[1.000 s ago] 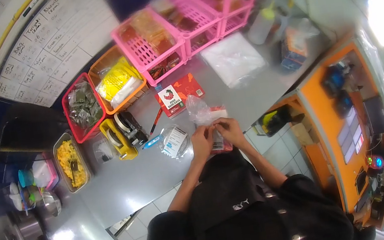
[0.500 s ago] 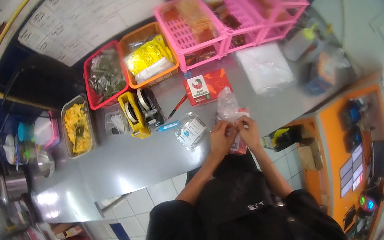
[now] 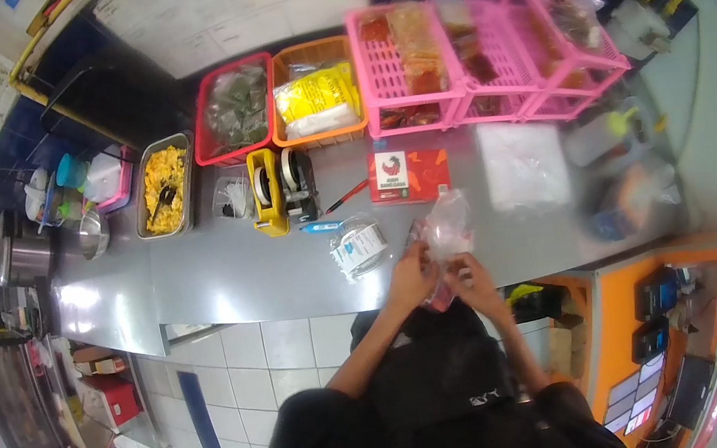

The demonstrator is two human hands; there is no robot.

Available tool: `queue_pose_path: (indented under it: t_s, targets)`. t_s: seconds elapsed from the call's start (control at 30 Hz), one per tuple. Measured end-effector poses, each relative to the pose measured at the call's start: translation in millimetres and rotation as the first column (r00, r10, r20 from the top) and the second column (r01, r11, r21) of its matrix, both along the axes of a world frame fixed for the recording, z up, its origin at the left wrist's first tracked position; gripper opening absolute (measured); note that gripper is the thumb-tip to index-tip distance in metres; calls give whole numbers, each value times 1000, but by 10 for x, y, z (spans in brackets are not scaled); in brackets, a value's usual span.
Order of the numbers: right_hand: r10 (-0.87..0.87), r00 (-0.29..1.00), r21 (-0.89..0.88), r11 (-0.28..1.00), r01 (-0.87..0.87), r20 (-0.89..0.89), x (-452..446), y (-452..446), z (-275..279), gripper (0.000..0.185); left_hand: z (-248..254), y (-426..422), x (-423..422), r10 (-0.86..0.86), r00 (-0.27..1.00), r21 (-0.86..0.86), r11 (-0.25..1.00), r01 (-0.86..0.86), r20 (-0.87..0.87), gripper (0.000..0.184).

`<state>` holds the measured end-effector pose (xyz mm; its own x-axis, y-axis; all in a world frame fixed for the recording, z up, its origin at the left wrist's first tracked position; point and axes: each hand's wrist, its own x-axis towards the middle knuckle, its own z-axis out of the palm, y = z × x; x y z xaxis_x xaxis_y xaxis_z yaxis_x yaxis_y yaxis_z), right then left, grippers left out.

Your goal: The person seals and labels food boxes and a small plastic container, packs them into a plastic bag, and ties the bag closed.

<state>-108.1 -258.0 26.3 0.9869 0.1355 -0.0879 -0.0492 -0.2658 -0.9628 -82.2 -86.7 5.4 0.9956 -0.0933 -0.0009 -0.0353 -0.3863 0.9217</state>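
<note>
A clear plastic bag [image 3: 449, 219] stands up at the counter's front edge, its top puffed out. My left hand [image 3: 412, 277] pinches the bag from the left, fingers closed. On the other side my right hand [image 3: 473, 285] has its fingers bent closed on the bag's lower part. Something reddish shows between and below my hands, partly hidden by them. Left of my hands lies a clear plastic container with a white label [image 3: 358, 247]. Just beyond the bag is a red box [image 3: 408, 176] with a white panel.
A yellow tape dispenser [image 3: 267, 193], a blue marker [image 3: 321, 227] and a red-black pen [image 3: 347, 197] lie left. Behind stand a red basket [image 3: 202, 122], an orange basket [image 3: 328, 140] and pink racks [image 3: 411, 112]. A metal tray of yellow food [image 3: 187, 148] sits farther left; white plastic sheets [image 3: 523, 165] lie right.
The camera view has tilted and shifted, so the counter things appear lower and mostly farther right. My hands stay at the bag, with the right hand now a little lower than the left.
</note>
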Motion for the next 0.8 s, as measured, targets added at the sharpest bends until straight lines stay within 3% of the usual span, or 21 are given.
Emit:
queue_pose_path:
  t_s: [0.03,0.1,0.13,0.17,0.23,0.3,0.33,0.37,0.4,0.43,0.47,0.5,0.53,0.63,0.67,0.73,0.77,0.8]
  targets:
    - [-5,1000,5,1000,5,10,-6,12,36,26,56,-7,-19,16,998,63,998,-12,-58,32]
    - [69,976,-305,952,-3,207,-24,66,79,52,146,-128,-19,41,993,133,991,-26,-107,36]
    - [70,980,-369,929,3,184,-10,78,52,57,181,-197,-9,17,995,225,974,6,-97,37]
    - [76,978,-357,934,-3,192,12,41,-65,57,220,-259,-6,-4,996,318,947,32,-90,39]
    - [-87,988,-397,908,130,125,82,-41,-312,50,401,-472,3,-44,996,314,947,64,-73,42]
    - [-71,997,-274,960,67,-5,78,-408,-384,38,527,-686,22,-222,967,258,934,249,-129,50]
    - [-62,998,-265,962,61,3,38,-530,-451,38,429,-798,-6,-274,962,308,914,265,-13,51]
    - [-191,970,-167,962,215,148,-12,-734,-540,33,330,-968,-11,-351,930,345,890,296,109,52]
    - [-333,901,-63,930,362,277,-64,-985,-573,28,418,-1135,-45,-378,917,328,888,322,125,52]
    - [-360,886,-82,913,399,292,-108,-1230,-527,28,621,-1226,-101,-435,885,263,884,385,164,53]
    - [-305,887,-367,826,428,348,-170,-1459,-434,30,763,-1269,-122,-490,847,202,868,454,204,54]
    - [-246,896,-616,657,435,370,-242,-1655,-334,32,809,-1294,-109,-526,822,188,849,494,217,54]
    - [-284,884,-628,625,464,371,-282,-1837,-238,32,839,-1289,-110,-482,855,166,874,456,193,55]
    - [-656,729,-358,644,676,198,-168,-2340,11,45,813,-1086,-84,-373,927,148,919,366,24,49]
    - [-668,717,-359,631,687,198,-166,-2543,-90,45,716,-986,-75,-358,934,200,915,350,2,46]
    - [-672,574,-364,446,818,468,-87,-2872,-256,44,602,-806,-70,-348,937,260,904,341,-18,43]
    - [-680,565,-361,437,824,467,-91,-2935,-229,44,589,-744,-66,-314,947,304,897,319,-70,41]
    - [-687,514,-413,327,850,514,-25,-2831,166,48,576,-701,-58,-273,955,349,889,297,-118,38]
